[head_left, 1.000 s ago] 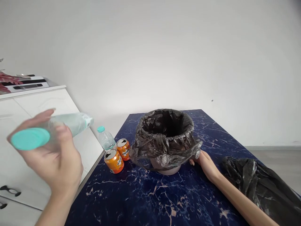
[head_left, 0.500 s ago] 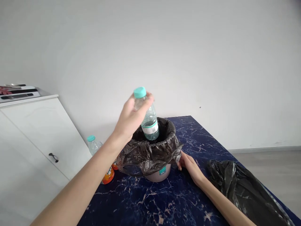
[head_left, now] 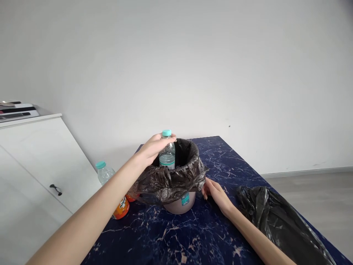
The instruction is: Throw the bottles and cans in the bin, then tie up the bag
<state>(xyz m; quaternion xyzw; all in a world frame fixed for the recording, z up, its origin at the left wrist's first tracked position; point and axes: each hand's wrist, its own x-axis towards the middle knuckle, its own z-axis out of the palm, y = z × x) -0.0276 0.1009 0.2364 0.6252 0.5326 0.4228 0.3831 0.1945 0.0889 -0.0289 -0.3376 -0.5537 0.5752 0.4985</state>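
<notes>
My left hand (head_left: 154, 148) is closed around the upper part of a clear plastic bottle (head_left: 167, 158) with a turquoise cap. The bottle stands upright, its lower part down inside a bin (head_left: 179, 208) lined with a black bin bag (head_left: 165, 184). The bag's edge is folded loosely over the rim and hangs outside. At the bin's right side, my right hand (head_left: 215, 193) has its fingers closed at the hanging edge of the bag, fingertips partly hidden. Left of the bin, partly behind my left forearm, are another turquoise-capped bottle (head_left: 104, 173) and orange-labelled bottles (head_left: 121, 209).
The bin stands on a dark blue marble-patterned table (head_left: 165, 239). Another black plastic bag (head_left: 275, 221) lies along the table's right side. At the left is a white cabinet (head_left: 33, 162) with items on top, and a pale wall (head_left: 193, 73) rises behind.
My left hand has lowered the bottle further into the lined bin. My right hand stays at the bag's right edge. The whole view has shifted slightly.
</notes>
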